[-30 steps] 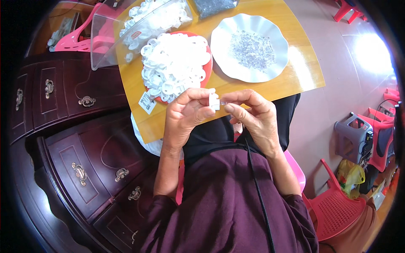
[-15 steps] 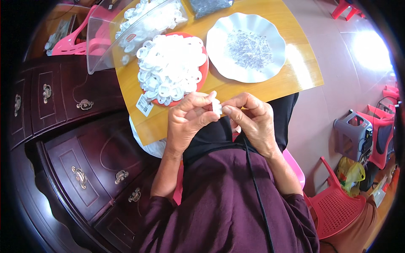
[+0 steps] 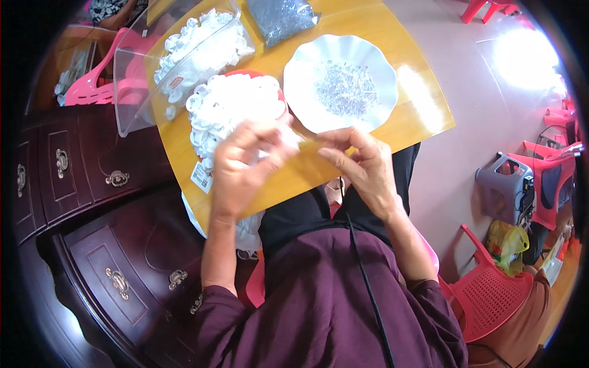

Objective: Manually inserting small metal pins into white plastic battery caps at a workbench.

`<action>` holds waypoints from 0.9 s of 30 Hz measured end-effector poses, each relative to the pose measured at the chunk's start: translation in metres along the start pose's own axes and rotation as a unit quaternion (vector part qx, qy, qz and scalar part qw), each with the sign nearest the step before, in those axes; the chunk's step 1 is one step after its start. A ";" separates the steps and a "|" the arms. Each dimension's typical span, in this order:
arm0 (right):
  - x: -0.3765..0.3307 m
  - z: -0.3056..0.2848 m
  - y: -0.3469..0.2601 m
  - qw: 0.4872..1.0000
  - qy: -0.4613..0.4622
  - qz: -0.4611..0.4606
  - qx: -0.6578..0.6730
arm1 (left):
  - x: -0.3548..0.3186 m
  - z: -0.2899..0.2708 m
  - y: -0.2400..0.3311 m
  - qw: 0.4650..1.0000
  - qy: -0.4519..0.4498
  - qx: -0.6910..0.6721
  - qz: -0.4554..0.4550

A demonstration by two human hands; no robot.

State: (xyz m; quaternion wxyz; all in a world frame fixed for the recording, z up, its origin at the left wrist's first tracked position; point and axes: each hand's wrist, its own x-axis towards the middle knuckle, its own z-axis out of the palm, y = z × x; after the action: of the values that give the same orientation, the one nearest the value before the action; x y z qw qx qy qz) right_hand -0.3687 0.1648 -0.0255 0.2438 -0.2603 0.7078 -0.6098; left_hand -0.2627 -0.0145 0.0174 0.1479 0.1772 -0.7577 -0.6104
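My left hand (image 3: 246,168) is raised over the near edge of the heap of small white plastic ring-shaped pieces (image 3: 230,101), its fingers smeared by motion. A pale white blur (image 3: 296,140) shows at its fingertips; whether it is a held piece I cannot tell. My right hand (image 3: 362,168) hovers over the table's near edge, below the white scalloped plate (image 3: 383,101). Its fingers are curled in toward the thumb, and what they hold, if anything, is too small to make out. Small clear, pin-like parts (image 3: 346,89) lie on the plate. The heap sits on a red plate (image 3: 282,107).
A clear plastic bin (image 3: 132,101) with more white pieces stands at the table's far left. Behind the plate lies a bag of dark material (image 3: 282,21). Dark wooden drawers (image 3: 116,245) flank me on the left; a red chair (image 3: 491,300) and a grey stool (image 3: 503,184) stand right.
My hands have parted: the left moved left toward the heap, away from the right. The white piece between them is no longer clearly visible. The whole view has shifted slightly.
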 end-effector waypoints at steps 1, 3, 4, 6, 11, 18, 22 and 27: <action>0.007 -0.008 0.001 0.994 0.019 -0.050 -0.097 | 0.012 -0.017 -0.001 0.993 0.032 0.084 0.071; 0.016 -0.020 0.004 0.968 0.059 -0.065 -0.235 | 0.043 -0.044 0.017 0.951 0.120 0.228 0.170; 0.020 -0.027 0.004 0.954 0.075 -0.062 -0.283 | 0.057 -0.070 0.010 0.925 0.162 0.278 0.201; 0.028 -0.040 0.006 0.930 0.089 -0.056 -0.352 | 0.081 -0.100 0.019 0.859 0.225 0.396 0.234; 0.042 -0.047 0.001 0.905 0.093 -0.034 -0.415 | 0.103 -0.137 0.015 0.857 0.253 0.424 0.146; 0.052 -0.040 0.014 0.915 0.096 -0.048 -0.390 | 0.058 -0.067 0.008 0.841 0.190 0.447 0.239; 0.056 -0.037 0.016 0.925 0.078 -0.034 -0.370 | 0.032 -0.027 -0.001 0.882 0.140 0.380 0.242; 0.054 -0.039 0.022 0.931 0.098 -0.078 -0.343 | 0.011 0.009 -0.007 0.913 0.109 0.307 0.245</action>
State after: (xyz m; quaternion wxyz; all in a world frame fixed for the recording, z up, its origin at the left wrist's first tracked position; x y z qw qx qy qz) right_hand -0.4368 0.1604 -0.0439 0.0201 -0.3216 0.8717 -0.3693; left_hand -0.2759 -0.0128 0.0084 0.3128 0.0885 -0.9065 -0.2693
